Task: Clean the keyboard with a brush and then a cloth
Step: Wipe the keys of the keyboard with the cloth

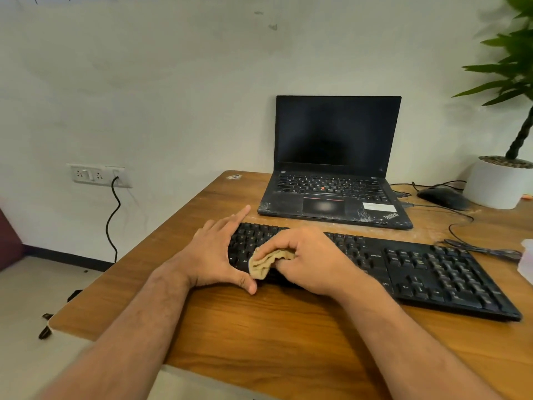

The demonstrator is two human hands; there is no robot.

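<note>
Cloth (269, 262) bunched in right hand (305, 261) fingers for wiping; left hand (215, 255), fingers straight, bracing keyboard (418, 269) at nine o'clock.

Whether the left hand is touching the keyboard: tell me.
Touching. In the head view the left hand lies with straight fingers on the keyboard at its left end, thumb along the front edge, while the right hand presses the cloth onto the keys.
</note>
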